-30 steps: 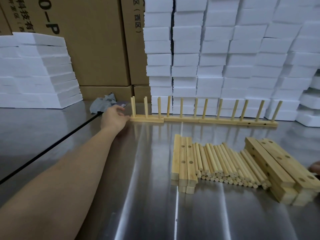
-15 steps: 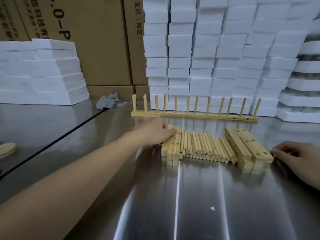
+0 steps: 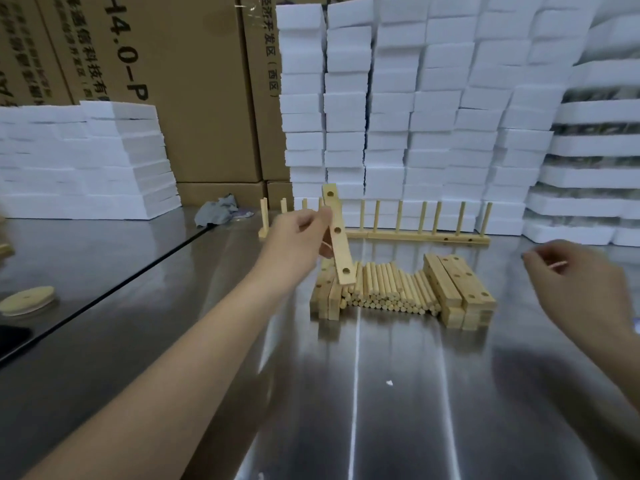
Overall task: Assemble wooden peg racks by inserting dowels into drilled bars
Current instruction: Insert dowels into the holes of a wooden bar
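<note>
Bar, pinched at a steep tilt in the left grip, might have slipped onto the dowels; the right grip hovered blurred, its hold unclear.

Head-worn view, down over table

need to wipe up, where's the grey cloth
In the head view the grey cloth lies crumpled at the far edge of the table, left of centre, against the cardboard boxes, between the low foam stack and the left end of the peg rack.
</note>
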Tool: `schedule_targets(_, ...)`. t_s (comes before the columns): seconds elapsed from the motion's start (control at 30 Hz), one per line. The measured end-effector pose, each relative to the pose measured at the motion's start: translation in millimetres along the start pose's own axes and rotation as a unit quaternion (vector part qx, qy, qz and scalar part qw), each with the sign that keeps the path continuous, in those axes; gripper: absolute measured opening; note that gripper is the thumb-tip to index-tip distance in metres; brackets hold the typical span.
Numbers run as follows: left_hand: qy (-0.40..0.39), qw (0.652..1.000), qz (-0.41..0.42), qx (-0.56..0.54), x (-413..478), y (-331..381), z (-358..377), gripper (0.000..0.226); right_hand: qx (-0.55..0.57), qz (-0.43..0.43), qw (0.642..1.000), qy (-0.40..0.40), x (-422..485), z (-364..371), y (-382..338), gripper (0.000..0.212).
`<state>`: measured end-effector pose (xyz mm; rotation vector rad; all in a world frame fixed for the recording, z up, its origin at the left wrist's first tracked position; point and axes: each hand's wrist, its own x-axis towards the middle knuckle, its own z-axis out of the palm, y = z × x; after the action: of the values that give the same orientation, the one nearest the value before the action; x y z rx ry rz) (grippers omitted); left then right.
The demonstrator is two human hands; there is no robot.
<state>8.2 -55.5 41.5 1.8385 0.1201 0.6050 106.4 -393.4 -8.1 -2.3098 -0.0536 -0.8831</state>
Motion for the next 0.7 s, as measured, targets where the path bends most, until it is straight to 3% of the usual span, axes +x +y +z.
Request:
schedule_targets(0.1,-0.068,0.983,-0.072,-0.152,-33.1,5.8,21.6,0.035,0.107,-0.068,0.992,-0.007,-21.5,-9.9,-49.6,0.023)
schedule_targets(0.27,-0.105,0.964,-0.096,-0.224,-44.1,2.3,35.9,0.031,0.208,-0.156,0.947,-0.189,-75.7,-10.8,-101.8,0.038)
schedule_targets(0.43,-0.149,0.973,-0.039,-0.175,-42.9,0.2,29.7,0.012,0.209,-0.199,0.937,-0.198,-86.4,-2.5,-101.6,0.021)
schedule_targets(0.6,-0.129,0.979,-0.011,-0.157,-43.7,2.9,27.5,0.018,0.248,-0.198,0.920,-0.228,-87.5,5.1,-97.3,0.016)
schedule_targets(0.7,-0.118,0.981,-0.013,-0.157,-44.2,2.8,26.7,0.023,0.230,-0.214,0.913,-0.260,-90.6,7.4,-95.3,0.037)
